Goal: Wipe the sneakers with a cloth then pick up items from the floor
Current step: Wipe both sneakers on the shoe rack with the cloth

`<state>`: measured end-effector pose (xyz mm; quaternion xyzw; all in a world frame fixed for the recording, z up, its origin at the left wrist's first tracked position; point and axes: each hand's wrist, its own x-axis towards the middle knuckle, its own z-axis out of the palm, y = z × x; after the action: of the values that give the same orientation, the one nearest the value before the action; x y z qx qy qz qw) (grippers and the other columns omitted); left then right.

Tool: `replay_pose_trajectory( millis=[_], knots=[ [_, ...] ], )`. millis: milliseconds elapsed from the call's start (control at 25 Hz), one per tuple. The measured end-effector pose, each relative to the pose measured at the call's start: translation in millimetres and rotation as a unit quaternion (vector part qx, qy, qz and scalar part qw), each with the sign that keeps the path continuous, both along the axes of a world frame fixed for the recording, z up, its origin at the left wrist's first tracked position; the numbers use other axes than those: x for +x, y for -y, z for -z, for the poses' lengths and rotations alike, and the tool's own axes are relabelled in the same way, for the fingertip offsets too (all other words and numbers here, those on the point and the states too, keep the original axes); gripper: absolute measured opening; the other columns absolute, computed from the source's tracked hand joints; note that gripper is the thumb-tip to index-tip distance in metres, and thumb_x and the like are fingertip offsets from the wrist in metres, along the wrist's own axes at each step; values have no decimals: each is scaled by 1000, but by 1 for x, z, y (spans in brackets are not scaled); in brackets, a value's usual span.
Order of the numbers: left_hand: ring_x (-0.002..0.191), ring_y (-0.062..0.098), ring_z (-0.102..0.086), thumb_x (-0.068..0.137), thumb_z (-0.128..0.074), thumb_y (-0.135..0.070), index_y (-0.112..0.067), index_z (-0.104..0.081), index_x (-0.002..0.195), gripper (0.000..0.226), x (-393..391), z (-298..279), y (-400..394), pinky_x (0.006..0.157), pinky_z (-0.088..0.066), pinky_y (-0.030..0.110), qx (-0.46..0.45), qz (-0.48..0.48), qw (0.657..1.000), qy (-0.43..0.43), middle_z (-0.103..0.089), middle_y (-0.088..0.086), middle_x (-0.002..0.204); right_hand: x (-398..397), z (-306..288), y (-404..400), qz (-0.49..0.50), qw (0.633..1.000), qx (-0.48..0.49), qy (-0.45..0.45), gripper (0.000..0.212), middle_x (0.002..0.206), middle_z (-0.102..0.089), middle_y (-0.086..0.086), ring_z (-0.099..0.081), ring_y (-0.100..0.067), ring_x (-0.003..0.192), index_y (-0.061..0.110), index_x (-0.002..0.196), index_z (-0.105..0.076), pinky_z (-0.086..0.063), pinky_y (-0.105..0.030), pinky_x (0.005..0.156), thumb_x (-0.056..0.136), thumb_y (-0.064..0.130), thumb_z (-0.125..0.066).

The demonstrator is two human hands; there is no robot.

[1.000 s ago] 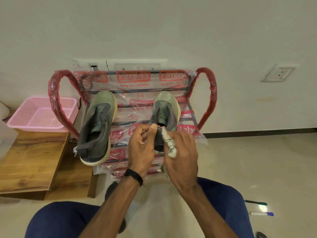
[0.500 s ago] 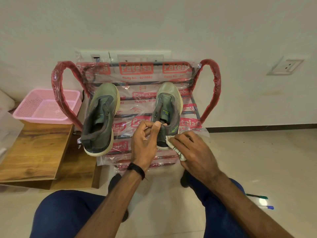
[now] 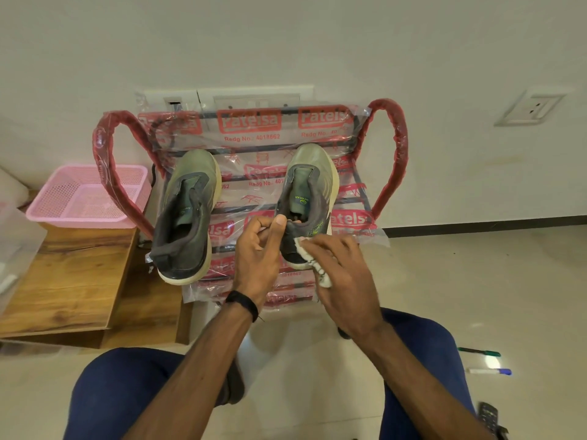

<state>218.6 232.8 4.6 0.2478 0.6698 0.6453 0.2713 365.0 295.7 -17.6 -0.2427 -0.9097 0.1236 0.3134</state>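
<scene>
Head view, job so far: The wiping part looks to be going on now, and the picking-up part looks not started, since things lie on the floor.
Head view, right shoe: The grey and green sneaker with a cream sole (image 3: 313,198) sits at the right side of the rack, heel toward the person.
Head view, left hand: The left hand (image 3: 259,254) pinches the back edge of that shoe's heel with thumb and finger, to keep it steady.
Head view, right hand: The right hand (image 3: 344,277) has its fingers curled round the small white cloth (image 3: 313,263) and presses it on the heel side of the shoe.
Head view, other shoe: The second grey and green sneaker (image 3: 187,214) sits at the left side of the rack. I cannot tell if it is wiped yet.
Head view, rack: The red metal shoe rack wrapped in clear printed plastic (image 3: 394,173) holds both shoes and stands against the wall.
Head view, floor things: A green pen (image 3: 479,351), a white marker with a blue cap (image 3: 490,371) and a dark remote control (image 3: 490,419) lie on the floor at the right, past the right knee.
Head view, nearby: A pink plastic basket with holes (image 3: 87,198) rests on the brown wooden table (image 3: 68,281) left of the rack.
Head view, in the way: The knee is between the hands and the floor things, so the person would likely have to turn and reach round it.
</scene>
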Motion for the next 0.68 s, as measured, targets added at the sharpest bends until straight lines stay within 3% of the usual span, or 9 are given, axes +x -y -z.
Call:
replay_pose_trajectory(
  millis=[120, 200, 280, 400, 520, 600, 680],
  knots=[
    [90, 17, -74, 100, -60, -32, -6, -64, 104, 27, 1, 1, 0, 81, -59, 31, -2, 3, 1000, -2, -77, 5, 93, 9, 1, -15, -26, 990, 110, 89, 64, 124, -65, -8, -57, -30, 107, 8, 129, -65, -54, -38, 87, 69, 3, -87],
    [92, 17, -74, 99, -61, -33, -8, -64, 103, 26, 7, 2, -4, 82, -60, 36, 2, 14, 1000, 3, -77, 5, 95, 21, 1, -28, -6, 988, 114, 106, 63, 122, -66, -7, -57, -30, 108, 9, 128, -66, -54, -40, 89, 68, 7, -88],
    [94, 17, -74, 99, -60, -36, -10, -65, 103, 27, 11, 3, -7, 82, -61, 39, -1, 25, 1000, -12, -77, 4, 97, 24, 1, -30, 33, 996, 50, 66, 58, 121, -65, -4, -56, -27, 110, 11, 126, -67, -50, -35, 94, 72, 3, -85],
    [96, 13, -73, 100, -58, -34, -9, -64, 105, 27, 7, 3, -2, 83, -59, 31, 7, 22, 1000, 1, -77, 1, 98, 13, 0, -22, 68, 992, -93, -51, 43, 116, -66, 0, -58, -19, 108, 13, 123, -68, -48, -29, 96, 84, -3, -71],
    [98, 16, -70, 101, -56, -31, -3, -63, 106, 30, -11, -3, 7, 85, -56, 27, 44, 14, 997, 69, -75, 3, 100, -6, -9, -25, 108, 961, -197, -164, 28, 113, -69, -1, -62, -17, 108, 11, 121, -69, -52, -35, 94, 94, 20, -66],
    [98, 17, -68, 100, -54, -34, -9, -64, 102, 27, -24, -11, 6, 86, -55, 29, 68, 31, 991, 112, -74, 3, 101, -15, -20, -30, 110, 963, -183, -166, 37, 114, -69, -4, -63, -20, 109, 9, 122, -69, -51, -36, 95, 94, 33, -61],
    [98, 16, -66, 101, -52, -34, -15, -63, 96, 23, -38, -16, 5, 90, -53, 32, 75, 57, 985, 142, -73, 2, 100, -21, -29, -32, 93, 977, -122, -146, 35, 117, -68, -4, -60, -22, 110, 9, 124, -68, -49, -33, 96, 94, 26, -63]
  ],
)
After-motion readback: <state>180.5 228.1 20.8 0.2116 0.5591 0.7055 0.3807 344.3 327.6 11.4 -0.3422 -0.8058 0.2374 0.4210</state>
